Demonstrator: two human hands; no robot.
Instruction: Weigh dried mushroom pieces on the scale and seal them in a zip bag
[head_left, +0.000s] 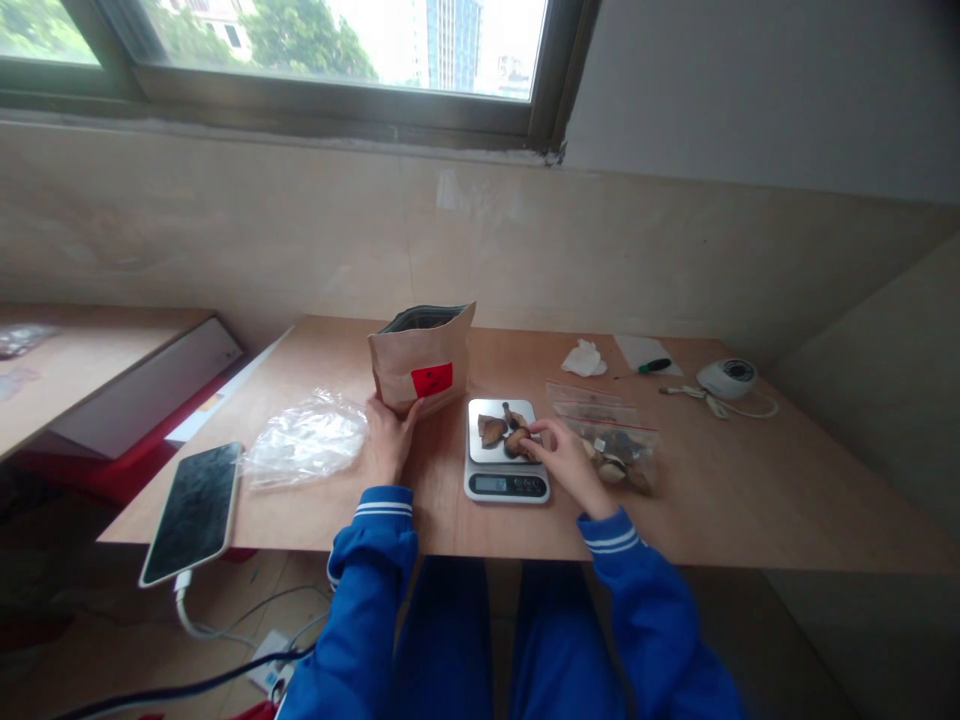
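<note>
Matt paper bag point(422, 362) (scale point(504, 450) shiny metal).

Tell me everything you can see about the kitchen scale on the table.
The kitchen scale is a small, flat digital one with a shiny metal-looking platform and a dark front strip holding a display; its reading is too small to tell. It sits level near the table's front edge, right of the brown paper bag. Brown dried pieces lie on it; the right hand touches one.

Daylit room with a wooden table under a window

The table point(750, 490) stands against a beige tiled wall point(225, 220); above it, a dark-framed window point(315, 60) shows trees and a tower. Left of the table sits 1 lower wooden surface point(82, 360); a grey wall point(765, 90) rises at right.
</note>
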